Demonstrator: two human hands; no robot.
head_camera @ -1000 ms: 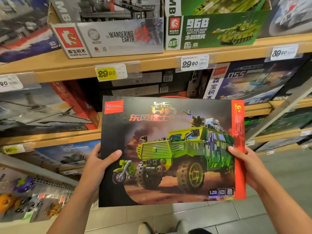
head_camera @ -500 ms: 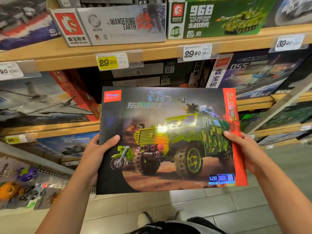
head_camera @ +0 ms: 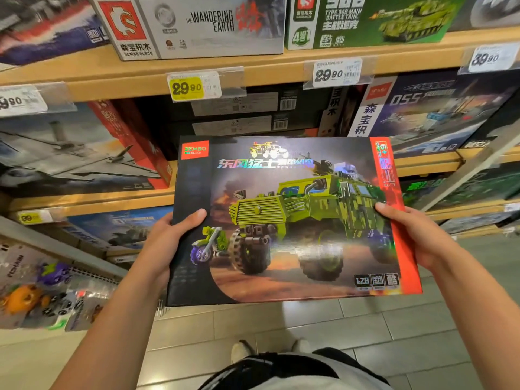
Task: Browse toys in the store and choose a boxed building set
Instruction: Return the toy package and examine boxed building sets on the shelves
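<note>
**Boxed armoured-truck set held flat-on in both hands before the shelves**

The boxed building set [head_camera: 292, 218] was held up in front of the store shelves, clear of them and above the tiled floor [head_camera: 309, 325]. Its printed face was turned toward the camera, with its long axis running side to side, from one grip to the other. The top edge leaned slightly away toward the shelves. The picture on it stood upright: a green camouflage truck with its grille pointing toward the left grip, a small motorbike by its front wheel, and a red band down the edge at the right grip.

The left hand [head_camera: 166, 243] grasped the box at its left edge, thumb laid across the front near the motorbike, the other fingers hidden behind the cardboard. The right hand [head_camera: 416, 235] grasped the right edge over the red band, thumb on the front beside the truck's rear, the fingers again out of sight behind.

Beyond the box, above both grips, ran a wooden shelf [head_camera: 267, 71] carrying a grey "Wandering Earth" box [head_camera: 197, 26] and a green tank box [head_camera: 374, 21]. A yellow price tag [head_camera: 187, 87] reading 29.90 hung on its edge above the left grip, and a white price tag [head_camera: 336, 73] with the same figure above the right. To the outside of the left grip, lower down, hung small bagged toys [head_camera: 36, 294].
</note>
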